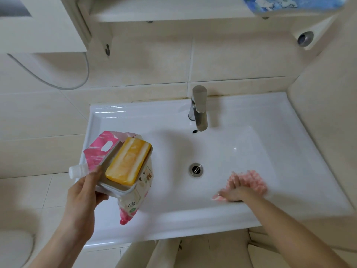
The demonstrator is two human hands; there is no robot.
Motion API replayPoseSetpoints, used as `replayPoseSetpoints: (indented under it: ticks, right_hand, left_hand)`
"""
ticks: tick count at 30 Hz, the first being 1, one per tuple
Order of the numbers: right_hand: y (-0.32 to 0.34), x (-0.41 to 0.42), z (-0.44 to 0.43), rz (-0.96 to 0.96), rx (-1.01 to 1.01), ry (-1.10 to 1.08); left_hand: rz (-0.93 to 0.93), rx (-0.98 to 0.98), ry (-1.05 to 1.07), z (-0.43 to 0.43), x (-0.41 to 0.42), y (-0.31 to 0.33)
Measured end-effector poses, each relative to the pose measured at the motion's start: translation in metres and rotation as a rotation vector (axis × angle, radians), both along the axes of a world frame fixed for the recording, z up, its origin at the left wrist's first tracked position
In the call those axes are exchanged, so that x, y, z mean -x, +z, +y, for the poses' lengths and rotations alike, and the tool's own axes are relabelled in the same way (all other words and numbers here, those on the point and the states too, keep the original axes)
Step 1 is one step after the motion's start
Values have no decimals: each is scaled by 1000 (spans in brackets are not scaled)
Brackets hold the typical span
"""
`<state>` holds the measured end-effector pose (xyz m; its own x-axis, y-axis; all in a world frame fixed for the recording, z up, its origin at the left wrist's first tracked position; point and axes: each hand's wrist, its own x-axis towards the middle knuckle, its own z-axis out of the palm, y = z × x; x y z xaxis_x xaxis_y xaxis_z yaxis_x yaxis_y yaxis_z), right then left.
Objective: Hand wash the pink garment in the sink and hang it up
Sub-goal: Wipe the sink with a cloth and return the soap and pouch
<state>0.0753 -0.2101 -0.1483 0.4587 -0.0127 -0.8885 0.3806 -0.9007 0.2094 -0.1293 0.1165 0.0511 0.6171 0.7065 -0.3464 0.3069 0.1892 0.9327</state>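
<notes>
The pink garment [253, 180] lies bunched in the white sink [241, 140], to the right of the drain [195, 169]. My right hand [234, 192] rests on the garment with its fingers curled into the fabric. My left hand [85, 192] grips a white soap dish [116, 185] that carries a yellow soap bar [128, 161]. It holds the dish above the sink's left rim, together with a pink detergent pouch [100, 149] that has a white cap [78, 171]. The metal faucet [199, 107] stands at the back of the basin, with no water visible.
A shelf [154, 14] above the sink carries a blue patterned item [289, 3]. A wall cabinet [38, 26] hangs at upper left over a curved glass shelf [58, 82]. Beige tiled walls surround the sink. A toilet edge [15, 246] shows at lower left.
</notes>
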Motion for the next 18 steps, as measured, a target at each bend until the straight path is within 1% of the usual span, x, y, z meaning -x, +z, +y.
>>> replayPoseSetpoints:
  ticks: [1,3,4,5,7,9,11,13,14,15,16,17,18]
  right_hand:
    - [6,14,28,81,-43,45]
    - [21,53,104,283,-311,93]
    - [32,77,146,345,-427,93]
    - [37,100,184,364,-515,35]
    - [50,128,223,331,-507,59]
    - [52,123,203,300,-608,28]
    - [49,93,143,350,-693,-77]
    - [46,54,62,406,-615,-377]
    - [34,32,28,279,-537,-473]
    - [23,12,-6,136,-388,-408]
    - [3,-8,-36,-64,-272,-285]
    - [6,-19,-54,-99,-217,-202]
    - [-2,-15,-59,-124,-188,-67]
  left_hand:
    - [-3,-4,6,2,2,1]
    - [-11,-17,45,10,5,0]
    - [-16,-23,61,14,7,1]
    - [-20,-32,77,17,8,1]
    - [-23,-48,116,24,10,1]
    - [-19,-52,128,29,9,3]
    - [-20,-43,128,37,9,2]
    - [-15,-43,129,45,11,-1]
    - [-19,-43,129,51,14,-5]
    - [-10,-39,135,56,16,-6]
    - [-2,-39,140,62,19,-10]
    - [-3,-35,148,65,22,-12]
    - [-10,-32,147,70,25,-14]
